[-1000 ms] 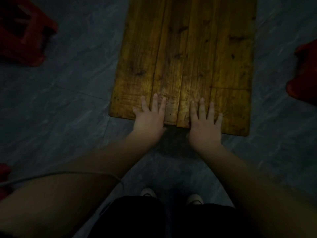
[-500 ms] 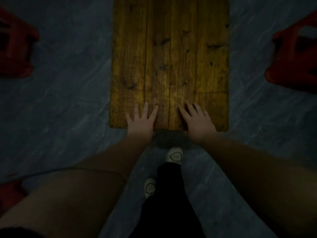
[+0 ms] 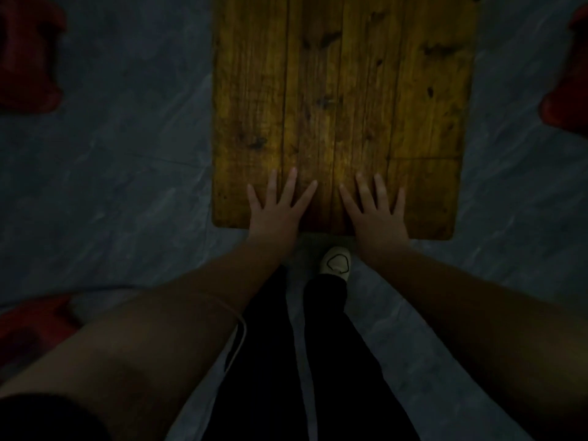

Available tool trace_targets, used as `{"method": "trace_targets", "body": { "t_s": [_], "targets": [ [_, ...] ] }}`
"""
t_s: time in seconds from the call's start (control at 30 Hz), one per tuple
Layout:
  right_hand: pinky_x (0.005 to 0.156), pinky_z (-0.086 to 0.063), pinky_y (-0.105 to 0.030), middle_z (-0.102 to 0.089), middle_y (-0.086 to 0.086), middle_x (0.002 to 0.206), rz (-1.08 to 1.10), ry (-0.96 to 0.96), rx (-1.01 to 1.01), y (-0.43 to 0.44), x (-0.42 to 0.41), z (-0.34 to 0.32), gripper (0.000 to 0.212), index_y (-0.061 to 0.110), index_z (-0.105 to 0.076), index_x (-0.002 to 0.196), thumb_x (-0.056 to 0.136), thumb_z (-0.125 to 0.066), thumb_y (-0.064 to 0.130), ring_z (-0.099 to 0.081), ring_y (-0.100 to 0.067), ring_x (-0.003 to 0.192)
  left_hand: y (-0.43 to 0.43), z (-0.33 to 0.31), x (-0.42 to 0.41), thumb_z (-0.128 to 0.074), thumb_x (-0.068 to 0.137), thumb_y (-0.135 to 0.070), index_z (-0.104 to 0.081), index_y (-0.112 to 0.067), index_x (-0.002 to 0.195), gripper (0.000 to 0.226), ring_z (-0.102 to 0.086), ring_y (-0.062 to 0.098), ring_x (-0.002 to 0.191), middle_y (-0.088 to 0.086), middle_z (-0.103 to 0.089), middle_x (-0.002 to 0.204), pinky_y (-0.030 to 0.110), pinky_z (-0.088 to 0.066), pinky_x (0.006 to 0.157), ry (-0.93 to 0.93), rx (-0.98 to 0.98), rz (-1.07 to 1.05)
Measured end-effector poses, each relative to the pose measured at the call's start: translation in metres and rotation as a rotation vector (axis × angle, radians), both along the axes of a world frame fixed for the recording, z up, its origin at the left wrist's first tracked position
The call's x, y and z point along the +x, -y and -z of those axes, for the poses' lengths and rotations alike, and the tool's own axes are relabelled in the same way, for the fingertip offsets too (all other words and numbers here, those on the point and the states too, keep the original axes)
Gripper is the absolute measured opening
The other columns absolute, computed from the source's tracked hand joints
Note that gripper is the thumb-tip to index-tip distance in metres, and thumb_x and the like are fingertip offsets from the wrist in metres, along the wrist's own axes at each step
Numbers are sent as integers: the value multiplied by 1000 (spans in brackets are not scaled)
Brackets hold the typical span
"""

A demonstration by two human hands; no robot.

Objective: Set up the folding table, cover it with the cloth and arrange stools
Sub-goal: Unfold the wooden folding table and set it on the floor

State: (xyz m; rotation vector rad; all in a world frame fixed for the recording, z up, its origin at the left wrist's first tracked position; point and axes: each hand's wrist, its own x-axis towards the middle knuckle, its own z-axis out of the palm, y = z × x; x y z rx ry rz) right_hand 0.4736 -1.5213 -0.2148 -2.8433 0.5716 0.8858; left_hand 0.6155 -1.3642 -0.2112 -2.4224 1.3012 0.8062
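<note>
Grey marbled floor (image 3: 127, 186) is dim around the wooden folding table (image 3: 343, 90), which is at twelve o'clock from the person. The left hand (image 3: 278, 211) and right hand (image 3: 374, 214) lie flat on its near edge and grasp nothing. Their fingers are straight and spread wider than half a second ago. Only one white shoe (image 3: 335, 264) shows now, close to that edge. One red stool (image 3: 28, 58) sits at ten o'clock. A second stool (image 3: 569, 90), at two o'clock, is now almost out of view. A third stool (image 3: 28, 329) is at eight o'clock.
</note>
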Motion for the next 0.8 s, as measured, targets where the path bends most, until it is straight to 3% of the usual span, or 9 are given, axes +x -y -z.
{"method": "trace_targets", "body": {
  "t_s": [0.37, 0.6, 0.8],
  "targets": [
    [115, -12, -70, 15, -8, 166, 38, -33, -26, -1, 15, -14, 108, 33, 15, 157, 86, -68, 30, 11, -39, 151, 7, -9, 18, -72, 83, -42, 30, -40, 148, 121, 18, 41, 148, 6, 30, 161, 75, -9, 110, -24, 56, 54],
    [113, -17, -71, 3, -8, 167, 59, 5, -36, 6, 37, -28, 109, 33, 4, 158, 81, -73, 33, 1, -38, 152, 14, -23, 45, -69, 87, -35, 24, -41, 150, 113, 12, 41, 150, 6, 22, 164, 75, -12, 109, 37, 7, 91],
    [113, -19, -71, 3, -6, 167, 133, 4, -38, -15, 60, -20, 112, 34, 3, 158, 79, -77, 30, -1, -36, 152, 3, -17, 77, -71, 83, -45, 24, -42, 150, 116, 9, 40, 150, 5, 18, 165, 74, -14, 109, 64, 9, 137]
  ]
}}
